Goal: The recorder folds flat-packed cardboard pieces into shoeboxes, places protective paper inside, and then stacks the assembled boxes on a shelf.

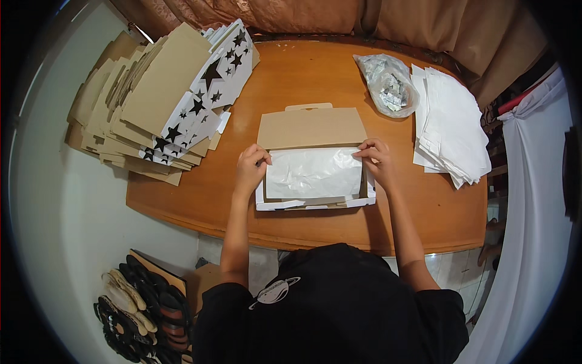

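An open cardboard box [312,128], brown inside with white outer edges, sits on the table before me with its lid tipped back. A folded sheet of thin white tissue paper [313,175] lies across its opening, slightly creased. My left hand [251,167] pinches the sheet's upper left corner between thumb and fingers. At the upper right corner, my right hand [377,159] is closed on the same sheet. The box's floor is mostly hidden beneath the paper.
Flattened cartons [163,79] with black stars are heaped at the table's left. A clear plastic bag [391,88] of small packets lies at the far right, beside a stack of white paper sheets [451,124]. Several shoes [142,303] stand below left. The wooden table [291,73] has a curved edge.
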The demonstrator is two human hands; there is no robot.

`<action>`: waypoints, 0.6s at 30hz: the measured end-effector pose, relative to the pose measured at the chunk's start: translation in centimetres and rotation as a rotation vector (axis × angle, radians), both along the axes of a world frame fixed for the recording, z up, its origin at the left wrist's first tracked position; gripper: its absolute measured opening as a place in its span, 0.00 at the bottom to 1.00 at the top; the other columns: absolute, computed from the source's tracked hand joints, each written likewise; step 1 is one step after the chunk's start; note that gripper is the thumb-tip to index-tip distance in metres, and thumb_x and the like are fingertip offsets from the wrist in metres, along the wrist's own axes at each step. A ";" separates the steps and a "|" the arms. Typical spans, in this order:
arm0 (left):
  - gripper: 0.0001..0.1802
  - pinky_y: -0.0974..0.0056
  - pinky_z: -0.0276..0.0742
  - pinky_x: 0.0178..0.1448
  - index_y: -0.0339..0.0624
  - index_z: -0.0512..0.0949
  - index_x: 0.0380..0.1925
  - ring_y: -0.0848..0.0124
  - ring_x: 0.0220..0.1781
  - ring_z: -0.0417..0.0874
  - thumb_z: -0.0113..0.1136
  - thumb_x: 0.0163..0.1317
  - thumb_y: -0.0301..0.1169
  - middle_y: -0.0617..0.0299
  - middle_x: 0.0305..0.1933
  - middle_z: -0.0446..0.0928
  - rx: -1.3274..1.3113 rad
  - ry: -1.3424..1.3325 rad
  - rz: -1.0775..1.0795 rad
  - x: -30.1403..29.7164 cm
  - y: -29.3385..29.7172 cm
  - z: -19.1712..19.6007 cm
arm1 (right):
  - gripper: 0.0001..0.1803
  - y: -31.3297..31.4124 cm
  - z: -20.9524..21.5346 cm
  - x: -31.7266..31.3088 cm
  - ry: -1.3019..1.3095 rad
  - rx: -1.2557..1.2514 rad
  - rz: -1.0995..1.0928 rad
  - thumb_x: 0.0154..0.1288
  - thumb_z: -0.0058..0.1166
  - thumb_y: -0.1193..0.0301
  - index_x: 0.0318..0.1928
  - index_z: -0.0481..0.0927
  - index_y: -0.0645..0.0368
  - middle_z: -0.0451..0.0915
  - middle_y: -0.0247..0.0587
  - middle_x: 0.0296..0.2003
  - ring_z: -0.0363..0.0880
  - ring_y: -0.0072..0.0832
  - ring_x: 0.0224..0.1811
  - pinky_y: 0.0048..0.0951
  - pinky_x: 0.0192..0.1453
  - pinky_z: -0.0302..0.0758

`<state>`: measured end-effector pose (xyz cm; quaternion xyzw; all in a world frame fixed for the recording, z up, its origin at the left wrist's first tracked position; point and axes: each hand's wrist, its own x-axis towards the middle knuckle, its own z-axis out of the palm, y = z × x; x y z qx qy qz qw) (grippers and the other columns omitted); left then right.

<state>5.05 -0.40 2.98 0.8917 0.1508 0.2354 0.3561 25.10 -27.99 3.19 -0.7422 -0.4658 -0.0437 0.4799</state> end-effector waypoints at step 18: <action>0.07 0.55 0.57 0.51 0.46 0.77 0.32 0.60 0.45 0.71 0.55 0.55 0.34 0.58 0.39 0.72 0.407 -0.117 0.353 -5.6 -8.8 3.2 | 0.11 -0.4 -0.9 -1.5 -0.099 -0.084 -0.168 0.47 0.59 0.78 0.32 0.84 0.48 0.76 0.29 0.34 0.72 0.30 0.42 0.33 0.51 0.61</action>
